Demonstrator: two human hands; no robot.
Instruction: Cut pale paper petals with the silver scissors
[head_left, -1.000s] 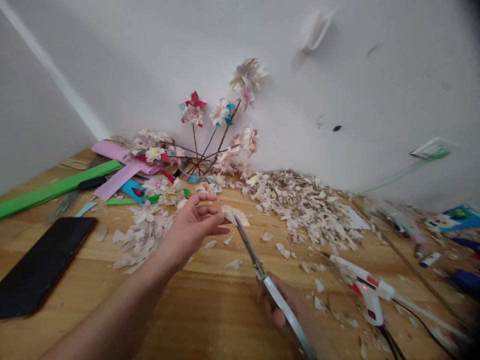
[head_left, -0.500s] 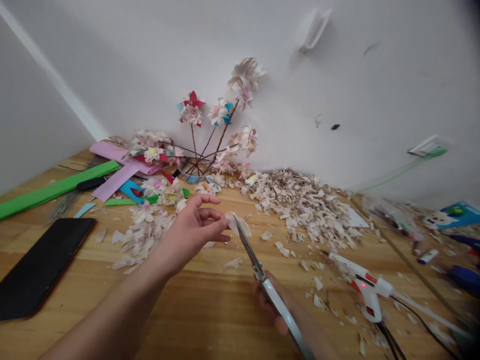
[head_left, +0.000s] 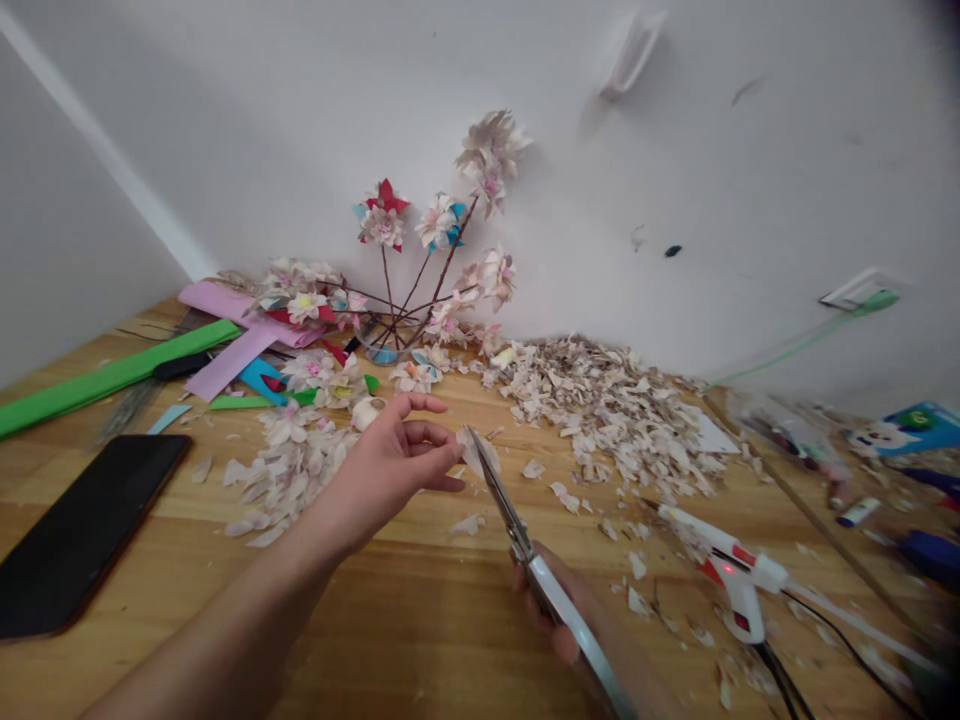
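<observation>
My left hand (head_left: pixel 394 458) pinches a small pale paper piece (head_left: pixel 480 452) between thumb and fingers above the wooden table (head_left: pixel 420 620). The other fingers are spread. My right hand (head_left: pixel 577 635) grips the handles of silver scissors (head_left: pixel 525 560). The blades point up and away, and their tips meet the paper piece. Cut petals (head_left: pixel 289 470) lie just left of my left hand.
A bunch of paper flowers on stems (head_left: pixel 442 240) leans on the wall. A big heap of paper scraps (head_left: pixel 615 415) lies behind. A white glue gun (head_left: pixel 731 575) lies at the right, a black phone (head_left: pixel 82 530) at the left, green and pink paper strips (head_left: pixel 120 375) beyond it.
The paper piece has turned in my left hand and sits closer to the scissor tips. The scissors have barely moved.
</observation>
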